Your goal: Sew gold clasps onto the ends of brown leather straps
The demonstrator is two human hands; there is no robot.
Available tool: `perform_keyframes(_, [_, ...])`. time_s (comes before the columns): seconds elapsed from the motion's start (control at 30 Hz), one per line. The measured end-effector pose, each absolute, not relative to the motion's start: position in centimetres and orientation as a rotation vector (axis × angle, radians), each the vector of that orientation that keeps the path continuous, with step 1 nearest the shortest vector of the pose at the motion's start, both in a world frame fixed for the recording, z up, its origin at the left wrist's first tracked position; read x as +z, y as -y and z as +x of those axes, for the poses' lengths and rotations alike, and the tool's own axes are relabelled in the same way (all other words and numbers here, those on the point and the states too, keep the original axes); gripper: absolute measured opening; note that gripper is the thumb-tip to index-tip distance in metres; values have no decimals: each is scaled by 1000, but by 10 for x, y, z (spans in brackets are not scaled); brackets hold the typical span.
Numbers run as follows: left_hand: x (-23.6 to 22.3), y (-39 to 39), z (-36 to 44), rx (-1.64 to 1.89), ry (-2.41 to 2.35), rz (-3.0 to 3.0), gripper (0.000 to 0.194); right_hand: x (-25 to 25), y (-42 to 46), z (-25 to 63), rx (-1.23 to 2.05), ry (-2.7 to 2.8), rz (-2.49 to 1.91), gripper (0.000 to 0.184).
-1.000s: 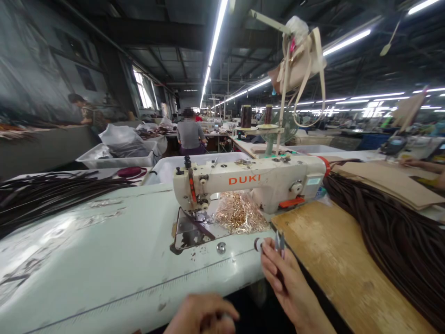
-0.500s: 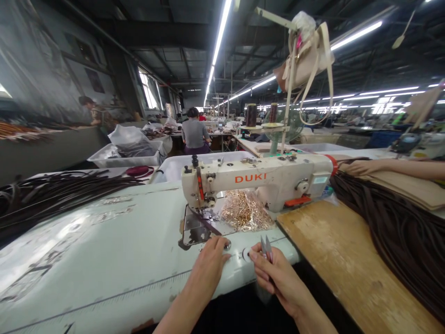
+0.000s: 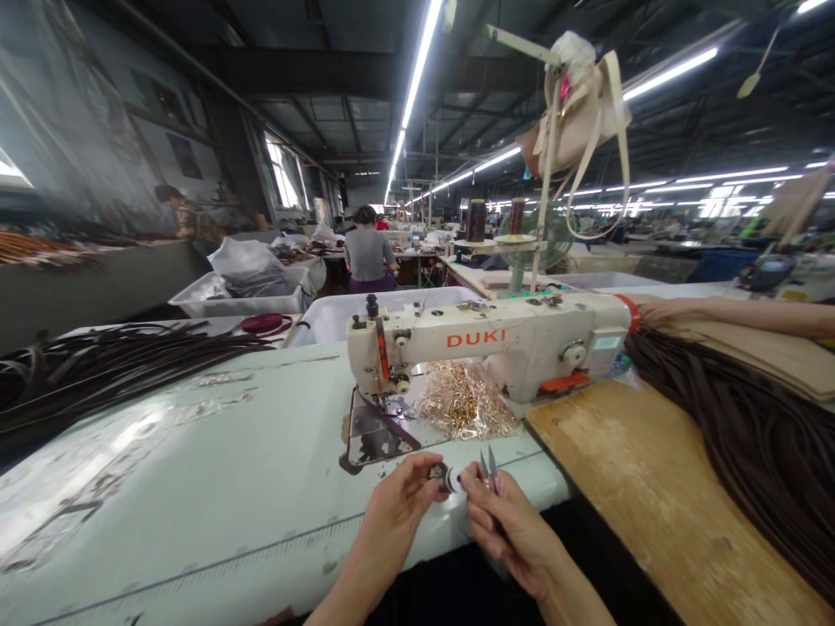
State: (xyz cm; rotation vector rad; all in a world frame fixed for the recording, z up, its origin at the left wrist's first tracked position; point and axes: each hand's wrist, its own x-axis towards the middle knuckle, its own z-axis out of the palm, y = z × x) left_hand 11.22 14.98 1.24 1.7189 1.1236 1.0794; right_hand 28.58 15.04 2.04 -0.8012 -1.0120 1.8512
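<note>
Between the thumb and fingers of my left hand (image 3: 397, 511) is a small round metal part, apparently a bobbin case (image 3: 439, 474). My right hand (image 3: 512, 526) pinches a pale bobbin (image 3: 455, 479) right beside that part; whether it is partly inside, I cannot tell. Thread snips (image 3: 489, 468) are also held in my right hand, blades pointing up. Both hands are over the front edge of the pale green sewing table (image 3: 280, 443). Behind them stands a white sewing machine (image 3: 430, 348) with a dark strip (image 3: 395, 426) lying under its needle area.
A clear bag of gold metal clasps (image 3: 464, 404) lies under the machine's arm. At right are a wooden board (image 3: 652, 487), dark straps (image 3: 724, 409) and another person's arm (image 3: 750, 313). More dark straps (image 3: 130, 365) lie at left. Thread cones (image 3: 476, 220) stand behind.
My left hand has lifted from the table beside the machine plate, bringing the metal part up against the bobbin. My right hand has shifted slightly left, still holding bobbin and snips.
</note>
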Motion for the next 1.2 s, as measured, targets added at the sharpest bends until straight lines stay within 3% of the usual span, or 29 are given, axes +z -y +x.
perform_keyframes(0.37, [34,-110,111,1277,-1070,1272,30,33,-138,275,1737,1467,-865,37])
perform_keyframes(0.57, [39,-99,107,1299,-903,1086,33,72,-149,278,990,2012,-1000,35])
perform_keyframes(0.7, [39,-87,105,1302,-945,1169,39,88,-159,263,873,2372,-721,33])
perform_keyframes(0.8, [41,-81,101,1292,-964,1184,39,82,-165,262,795,2401,-768,37])
perform_keyframes(0.9, [43,-79,97,1269,-897,1119,36,71,-164,267,796,2329,-898,38])
perform_keyframes(1.0, [45,-76,92,1230,-789,950,45,62,-157,269,913,2216,-963,38])
perform_keyframes(1.2, [57,-70,78,1292,-584,499,47,43,-145,279,1106,2023,-1062,56])
